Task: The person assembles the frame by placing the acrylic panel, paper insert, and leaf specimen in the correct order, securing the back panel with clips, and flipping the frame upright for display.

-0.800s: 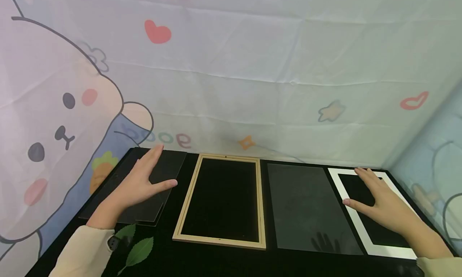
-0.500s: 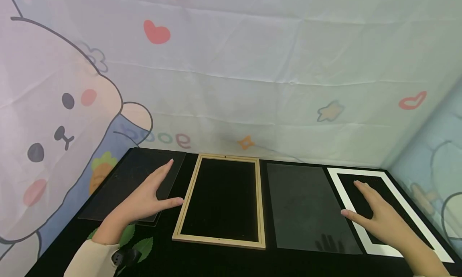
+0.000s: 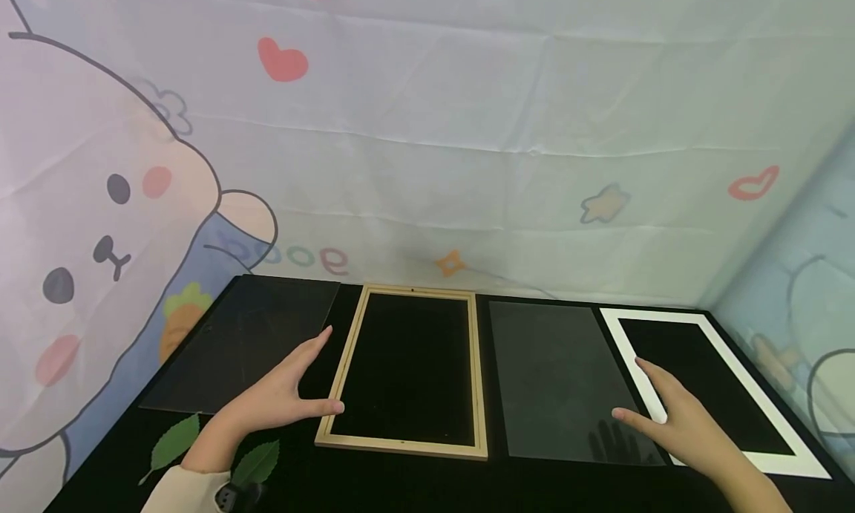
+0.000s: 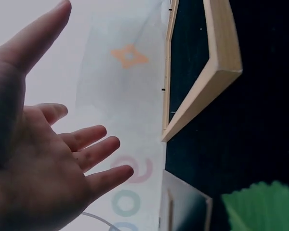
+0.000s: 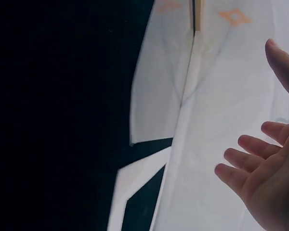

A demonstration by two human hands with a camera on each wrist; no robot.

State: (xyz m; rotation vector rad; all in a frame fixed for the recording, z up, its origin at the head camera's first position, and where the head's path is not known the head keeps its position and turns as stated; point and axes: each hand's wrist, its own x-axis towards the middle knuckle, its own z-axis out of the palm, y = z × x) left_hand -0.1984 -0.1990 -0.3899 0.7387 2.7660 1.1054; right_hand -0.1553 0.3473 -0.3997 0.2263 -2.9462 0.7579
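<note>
Left hand point(image 3: 270, 405): fingers apart, empty; a low sweep might nudge the wooden frame point(image 3: 477, 379).
Right hand point(image 3: 691, 429): fingers apart, empty.
Wooden frame: flat on table point(image 3: 401, 487), between hands.
Glossy sheet point(image 3: 554, 379): right of frame; careless fingertip could smudge it.

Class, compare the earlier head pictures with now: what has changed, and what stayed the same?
The left hand moved right and down in the head view, and now overlaps the wooden frame. The right hand also moved down that view, slightly leftward. Neither took hold of anything. The left leaf came into full view. The wooden frame, white frame, grey sheet and dark panel stayed put.
</note>
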